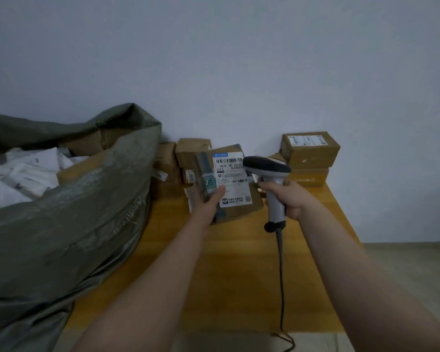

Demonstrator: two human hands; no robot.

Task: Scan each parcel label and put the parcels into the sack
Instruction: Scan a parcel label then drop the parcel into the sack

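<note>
Here, right of the sack (87, 212), my left hand (207, 203) gripped a parcel (241, 212), my right hand (291, 196) the scanner (267, 166); my thumb (220, 192) on the label (233, 177) risked a misread.

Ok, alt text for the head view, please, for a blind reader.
The left hand holds a labelled parcel while the right hand aims a scanner at its label. A green sack sits left; more parcels stand by the wall.
</note>
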